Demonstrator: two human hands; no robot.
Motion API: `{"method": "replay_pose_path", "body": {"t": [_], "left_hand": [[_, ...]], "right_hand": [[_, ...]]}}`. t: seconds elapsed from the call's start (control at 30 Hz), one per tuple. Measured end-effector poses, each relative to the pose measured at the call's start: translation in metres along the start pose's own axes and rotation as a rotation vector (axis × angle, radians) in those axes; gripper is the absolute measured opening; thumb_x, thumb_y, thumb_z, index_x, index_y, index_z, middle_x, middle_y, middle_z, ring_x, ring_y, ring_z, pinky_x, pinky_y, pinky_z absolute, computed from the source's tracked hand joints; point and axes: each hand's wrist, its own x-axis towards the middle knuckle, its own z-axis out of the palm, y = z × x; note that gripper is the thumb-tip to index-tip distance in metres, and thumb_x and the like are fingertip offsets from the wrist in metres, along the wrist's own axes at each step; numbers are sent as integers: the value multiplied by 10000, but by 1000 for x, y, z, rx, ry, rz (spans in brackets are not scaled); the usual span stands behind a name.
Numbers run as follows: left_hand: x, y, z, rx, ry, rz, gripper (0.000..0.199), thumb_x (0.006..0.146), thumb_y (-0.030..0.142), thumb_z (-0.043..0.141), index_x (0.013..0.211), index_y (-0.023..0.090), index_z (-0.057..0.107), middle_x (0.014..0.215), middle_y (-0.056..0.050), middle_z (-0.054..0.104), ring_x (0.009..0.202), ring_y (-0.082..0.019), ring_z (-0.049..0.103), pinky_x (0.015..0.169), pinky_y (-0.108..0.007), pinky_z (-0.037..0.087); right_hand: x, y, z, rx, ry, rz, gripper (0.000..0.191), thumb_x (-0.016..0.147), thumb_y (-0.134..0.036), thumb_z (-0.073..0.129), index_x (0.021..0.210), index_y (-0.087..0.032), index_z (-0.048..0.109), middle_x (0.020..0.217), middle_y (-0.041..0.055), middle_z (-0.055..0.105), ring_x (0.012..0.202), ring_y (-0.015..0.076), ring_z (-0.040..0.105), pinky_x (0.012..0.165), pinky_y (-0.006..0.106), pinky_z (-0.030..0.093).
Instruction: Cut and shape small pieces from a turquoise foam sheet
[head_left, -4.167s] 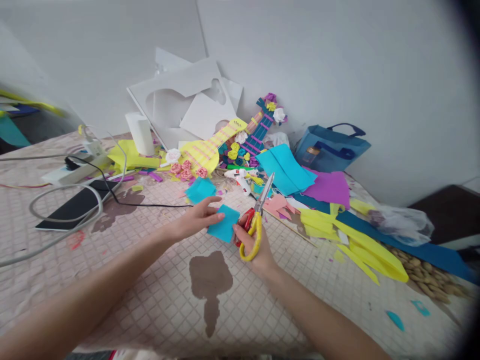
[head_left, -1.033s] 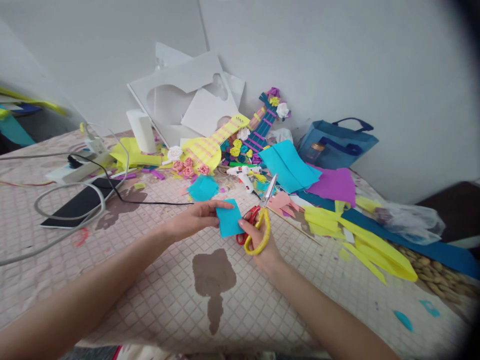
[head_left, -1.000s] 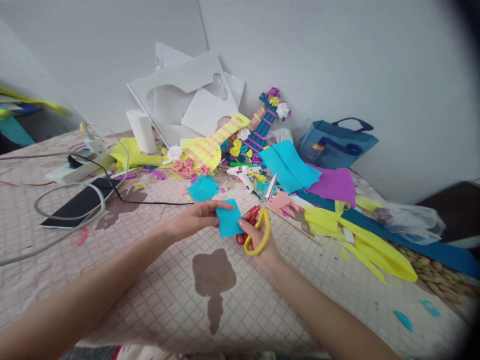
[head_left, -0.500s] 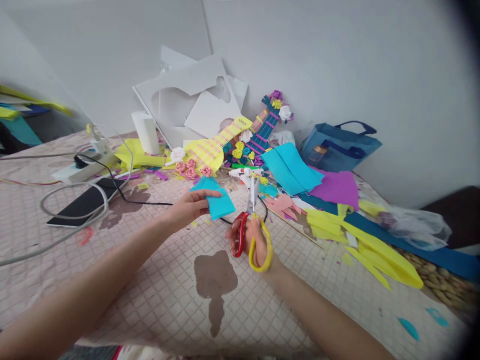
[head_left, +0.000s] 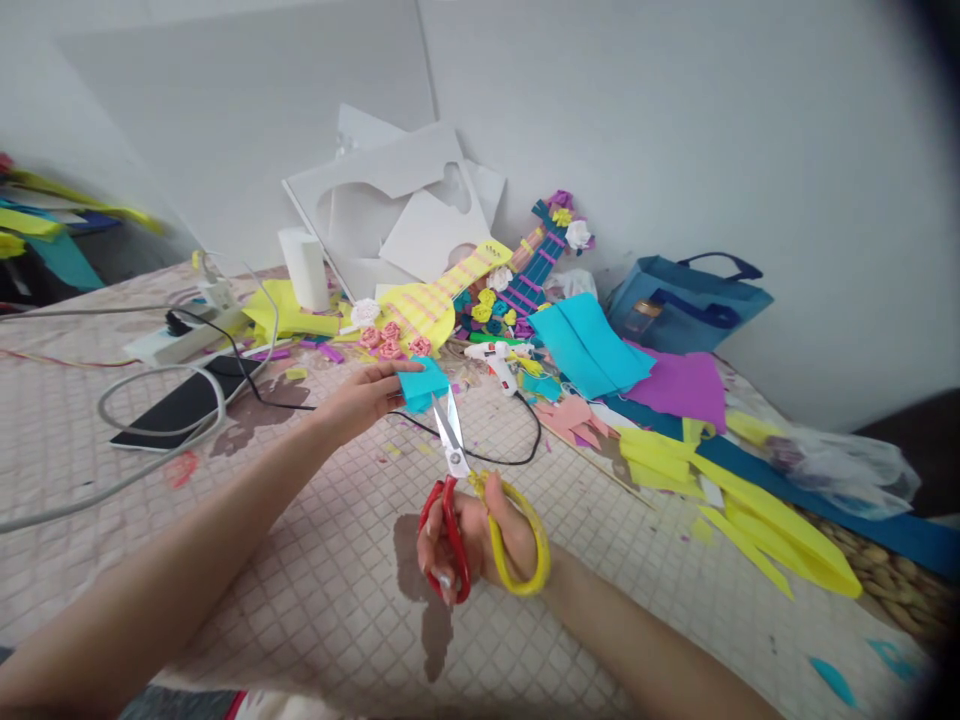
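Between the thumb and fingers of my left hand (head_left: pixel 365 396) is a small folded piece of turquoise paper (head_left: pixel 421 386), raised a little over the table. My right hand (head_left: pixel 484 535) grips a pair of scissors (head_left: pixel 454 458) with one red and one yellow handle, fingers through the loops. The blades are parted and point up at the lower right edge of the paper; whether they touch it I cannot tell. Behind them lies a white glue gun (head_left: pixel 496 360) with a black cord.
Yellow (head_left: pixel 427 310) and blue (head_left: pixel 531 272) paper guitars with flowers stand by white board offcuts (head_left: pixel 420 235). Turquoise sheets (head_left: pixel 589 345), purple paper (head_left: pixel 679 385) and yellow strips (head_left: pixel 780 525) lie right. At left are a power strip (head_left: pixel 176 340) and a dark tablet-like slab (head_left: pixel 184 405).
The scissors have come down and left, tilting toward the paper, and their blades have spread. My left hand has turned the paper, which now shows a smaller face.
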Motion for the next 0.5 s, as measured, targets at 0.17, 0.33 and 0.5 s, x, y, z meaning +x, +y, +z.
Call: {"method": "replay_pose_path", "body": {"t": [0.17,0.33,0.5], "left_hand": [[0,0,0,-20,-7,-3,243,699,228,755,921,142,706,942,-91,733,836,-198,688,787,-307,528],[1,1,-3,-9,2,-15,264,708,246,744,942,131,702,955,-105,729,848,-209,689,785,-314,522],[0,2,-1,1,6,-13,265,697,248,745,937,143,706,945,-89,729,841,-197,683,782,-303,523]], "right_hand": [[0,-3,-1,20,20,21,752,715,-863,272,861,-165,507,798,88,638,566,129,551,501,269,496],[-2,-3,-1,-2,30,36,753,717,-863,267,859,-168,520,759,84,634,572,138,548,514,279,496],[-1,-4,-1,17,28,13,756,722,-860,261,866,-164,516,778,84,628,563,134,541,498,276,495]]}}
